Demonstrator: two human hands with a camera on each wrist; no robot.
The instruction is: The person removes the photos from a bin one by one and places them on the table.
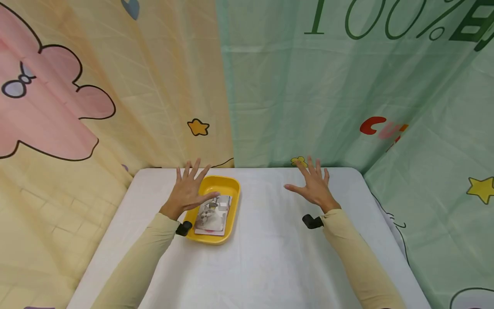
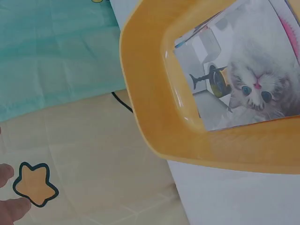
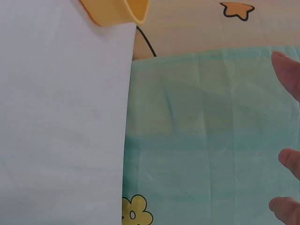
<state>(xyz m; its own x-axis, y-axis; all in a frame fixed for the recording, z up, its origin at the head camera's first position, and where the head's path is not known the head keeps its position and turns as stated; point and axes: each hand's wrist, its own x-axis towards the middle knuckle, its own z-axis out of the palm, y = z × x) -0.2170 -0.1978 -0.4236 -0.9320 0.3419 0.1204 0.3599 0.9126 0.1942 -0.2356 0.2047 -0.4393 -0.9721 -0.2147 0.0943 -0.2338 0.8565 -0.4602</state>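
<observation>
My left hand [image 1: 186, 192], fingers spread wide, hovers over the left side of a yellow tray [image 1: 234, 210] and holds nothing. Inside the tray lies a small stack of picture cards [image 1: 211, 216]; in the left wrist view the top card [image 2: 262, 70] shows a white kitten. Some pinkish edges of lower cards peek out beneath it. Over the right part of the table my right hand [image 1: 315, 187] is raised, fingers also spread, with nothing in it. Only a few of its fingertips [image 3: 287, 77] enter the right wrist view, apart from the tray.
A white cloth covers the table [image 1: 262, 257]. Printed curtains [image 1: 293, 94] hang right behind its far edge and along both sides. A black wrist device [image 1: 184, 228] sits at the left cuff, and a similar black device [image 1: 311, 221] at the right cuff.
</observation>
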